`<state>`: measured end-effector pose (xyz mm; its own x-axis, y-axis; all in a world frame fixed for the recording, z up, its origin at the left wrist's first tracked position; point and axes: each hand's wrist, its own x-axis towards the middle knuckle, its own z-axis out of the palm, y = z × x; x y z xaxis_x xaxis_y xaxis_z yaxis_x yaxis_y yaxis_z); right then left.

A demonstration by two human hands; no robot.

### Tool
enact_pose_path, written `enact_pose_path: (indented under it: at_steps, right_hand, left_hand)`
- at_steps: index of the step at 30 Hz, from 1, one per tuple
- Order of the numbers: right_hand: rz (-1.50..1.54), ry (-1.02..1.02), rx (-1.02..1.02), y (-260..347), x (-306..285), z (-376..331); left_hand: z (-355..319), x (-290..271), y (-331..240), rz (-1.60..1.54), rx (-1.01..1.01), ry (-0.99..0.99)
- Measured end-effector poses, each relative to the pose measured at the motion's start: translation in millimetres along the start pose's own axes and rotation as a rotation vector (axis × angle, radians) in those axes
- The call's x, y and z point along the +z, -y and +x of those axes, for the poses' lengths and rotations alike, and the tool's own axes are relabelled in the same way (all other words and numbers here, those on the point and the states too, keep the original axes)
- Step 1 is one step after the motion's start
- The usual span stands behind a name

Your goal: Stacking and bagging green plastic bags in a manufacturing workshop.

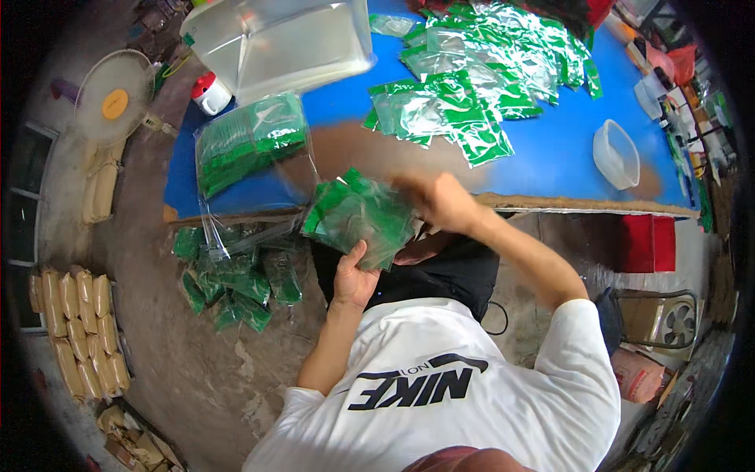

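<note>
My left hand point(355, 275) is closed around the lower edge of a fanned stack of green-and-clear plastic packets point(358, 216), with the thumb on top. The stack is held over my lap, by the near edge of the table. My right hand point(447, 203) is just right of the stack, its fingers smeared by motion, so I cannot tell whether anything is in them. Beyond it, a loose heap of similar packets point(487, 86) is spread on the blue table point(550, 169). Left of the stack, a clear bag point(255, 141) filled with neatly lined-up green packets rests on the table, its open end drooping over the edge.
A large translucent bin point(307, 47) and a red-and-white container point(211, 94) stand at the table's far left. A small clear tub point(616, 155) sits at the right. Filled green bags point(240, 275) lie on the floor. A fan point(116, 102) stands left; a red box point(650, 244) right.
</note>
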<state>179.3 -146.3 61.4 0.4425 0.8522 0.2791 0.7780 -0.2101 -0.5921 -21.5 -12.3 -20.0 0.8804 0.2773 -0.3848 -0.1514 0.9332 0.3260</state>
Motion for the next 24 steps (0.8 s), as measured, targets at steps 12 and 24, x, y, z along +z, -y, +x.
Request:
enact_pose_path:
  at_steps: [12,24]
  right_hand:
    - [0.130,0.296,-0.156,-15,3,3]
    - [-0.090,0.280,-0.363,0,7,-12]
  left_hand:
    - [1,-12,-15,0.025,0.006,0.040]
    - [-2,-28,-21,-0.024,0.020,0.057]
